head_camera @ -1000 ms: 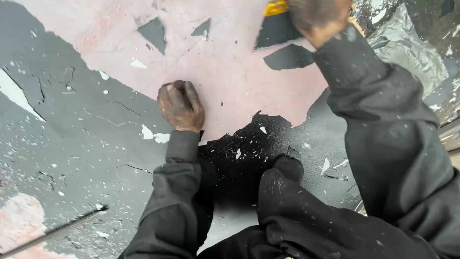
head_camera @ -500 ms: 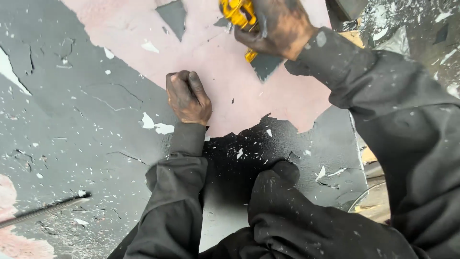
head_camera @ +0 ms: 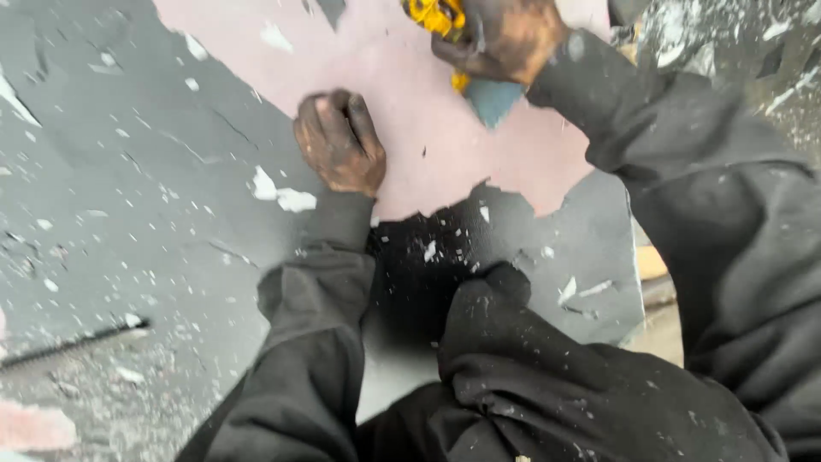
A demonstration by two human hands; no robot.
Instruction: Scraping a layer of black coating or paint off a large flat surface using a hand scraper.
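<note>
My left hand (head_camera: pixel 339 143) is a dirty closed fist pressed down on the surface, at the edge where grey paint (head_camera: pixel 128 171) meets the bare pink layer (head_camera: pixel 410 111). My right hand (head_camera: pixel 505 38) is closed round a yellow-handled scraper (head_camera: pixel 436 17) near the top of the view. Its blade end sits at a small patch of remaining grey paint (head_camera: pixel 494 98) on the pink area. Both arms are in dark sleeves dusted with paint chips.
Loose white and grey paint flakes (head_camera: pixel 282 192) lie scattered over the surface. A thin dark metal rod (head_camera: pixel 73 346) lies at the lower left. My knees in dark trousers (head_camera: pixel 547 376) rest on the grey paint. A wooden edge (head_camera: pixel 650 261) shows at right.
My right hand with the scraper has come down and left towards the small grey patch. The view has shifted, so the left fist sits higher in the frame.
</note>
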